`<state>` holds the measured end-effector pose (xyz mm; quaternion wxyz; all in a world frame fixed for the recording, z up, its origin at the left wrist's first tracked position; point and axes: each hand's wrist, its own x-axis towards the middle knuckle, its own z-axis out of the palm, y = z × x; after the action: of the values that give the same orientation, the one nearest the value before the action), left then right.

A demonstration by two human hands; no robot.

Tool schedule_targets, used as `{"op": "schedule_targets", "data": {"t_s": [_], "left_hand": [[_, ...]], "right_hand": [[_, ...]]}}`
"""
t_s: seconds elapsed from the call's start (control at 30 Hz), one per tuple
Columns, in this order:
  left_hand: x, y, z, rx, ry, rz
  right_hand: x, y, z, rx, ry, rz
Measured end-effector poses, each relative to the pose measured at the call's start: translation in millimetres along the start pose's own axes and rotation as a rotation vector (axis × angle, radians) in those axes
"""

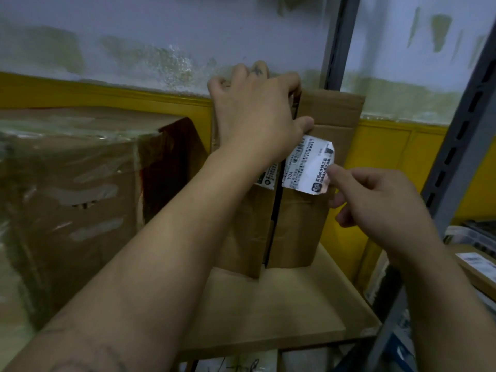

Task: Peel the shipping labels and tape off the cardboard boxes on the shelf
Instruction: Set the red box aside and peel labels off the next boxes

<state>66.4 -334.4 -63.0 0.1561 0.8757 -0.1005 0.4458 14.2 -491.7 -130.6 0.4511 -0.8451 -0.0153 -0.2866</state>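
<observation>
A flattened brown cardboard box stands upright on the shelf board. My left hand grips its top edge, fingers curled over the back. A white shipping label with barcodes and print sits across the box's middle seam, and its right edge is lifted off the cardboard. My right hand pinches that lifted edge between thumb and forefinger. A second piece of label shows just left of the seam, partly hidden by my left wrist.
A large box wrapped in clear tape fills the left of the shelf, with a dark red flap beside it. A grey slotted metal upright stands at the right. More labelled boxes lie beyond it.
</observation>
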Motion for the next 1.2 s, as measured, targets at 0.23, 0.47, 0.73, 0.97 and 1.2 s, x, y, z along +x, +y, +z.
{"op": "schedule_targets", "data": {"t_s": [0.23, 0.47, 0.73, 0.97, 1.2], "left_hand": [[-0.8, 1.2, -1.2, 0.014, -0.006, 0.001], [-1.7, -0.7, -3.4, 0.013, -0.013, 0.018], [-1.5, -2.8, -5.3, -0.017, -0.015, 0.008], [-0.8, -0.9, -4.2, -0.011, -0.013, -0.012], [0.3, -5.2, -7.7, -0.051, -0.026, -0.031]], "right_hand": [[5.8, 1.1, 27.3, 0.310, -0.034, 0.176], [18.3, -14.1, 30.6, 0.143, 0.331, -0.094], [16.3, -7.2, 44.1, -0.047, 0.485, -0.333], [7.8, -4.8, 56.7, -0.140, 0.580, -0.587], [1.1, -1.5, 63.4, -0.082, 0.545, -0.759]]}}
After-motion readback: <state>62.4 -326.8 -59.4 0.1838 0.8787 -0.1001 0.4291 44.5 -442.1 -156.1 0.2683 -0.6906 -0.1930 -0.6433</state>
